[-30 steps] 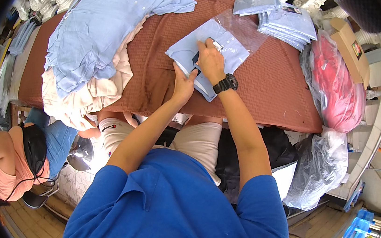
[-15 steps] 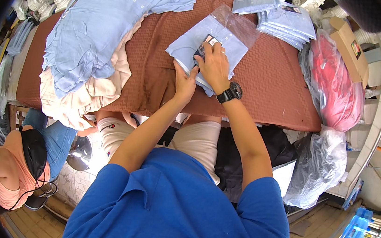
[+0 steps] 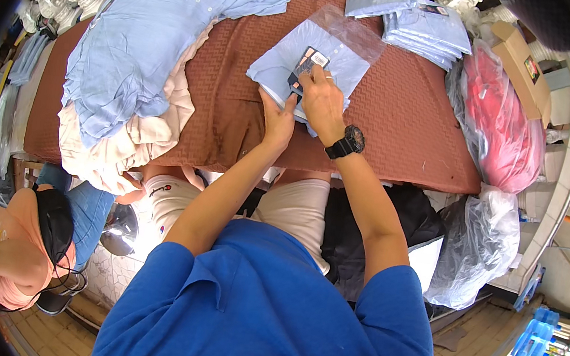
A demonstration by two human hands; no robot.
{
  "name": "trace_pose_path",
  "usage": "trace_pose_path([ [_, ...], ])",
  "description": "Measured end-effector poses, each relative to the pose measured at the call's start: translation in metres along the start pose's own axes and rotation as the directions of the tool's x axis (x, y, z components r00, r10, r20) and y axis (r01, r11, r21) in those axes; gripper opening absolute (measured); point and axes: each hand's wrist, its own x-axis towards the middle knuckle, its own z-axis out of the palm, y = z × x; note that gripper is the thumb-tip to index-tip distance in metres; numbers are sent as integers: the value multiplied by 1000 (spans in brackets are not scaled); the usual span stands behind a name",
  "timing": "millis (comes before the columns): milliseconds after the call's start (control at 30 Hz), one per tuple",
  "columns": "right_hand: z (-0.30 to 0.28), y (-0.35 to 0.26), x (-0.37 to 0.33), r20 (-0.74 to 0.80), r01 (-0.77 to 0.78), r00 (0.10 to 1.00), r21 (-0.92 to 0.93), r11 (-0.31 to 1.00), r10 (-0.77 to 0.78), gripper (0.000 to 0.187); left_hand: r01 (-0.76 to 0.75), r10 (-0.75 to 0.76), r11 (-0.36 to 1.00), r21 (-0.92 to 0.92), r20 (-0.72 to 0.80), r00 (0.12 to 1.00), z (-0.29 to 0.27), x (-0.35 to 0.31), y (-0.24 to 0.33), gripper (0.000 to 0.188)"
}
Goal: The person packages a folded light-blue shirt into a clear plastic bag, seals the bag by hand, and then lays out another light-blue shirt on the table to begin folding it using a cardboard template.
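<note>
A light blue folded shirt lies in a clear plastic bag on a brown-covered table. On it rests a dark card tag with a white label. My left hand grips the near-left edge of the folded shirt, its thumb on top and the other fingers mostly hidden underneath. Over the shirt's near half, my right hand has its fingers bent and closed at the tag's lower right side. The tag's lower part is partly covered by those fingers.
Loose blue shirts lie over cream garments at the left. Bagged folded shirts are stacked at the far right, beside red garments in plastic and a cardboard box. Another person sits at the lower left.
My right hand has drawn slightly nearer and its fingers have bent, uncovering more of the tag. My left hand stays at the shirt's edge. The person at left has shifted an arm.
</note>
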Motion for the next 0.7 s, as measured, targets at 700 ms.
trace_pose_path([
  [700,-63,54,-32,-27,-235,966,326,916,258,34,57,-53,962,269,-25,998,-32,-10,24,87],
])
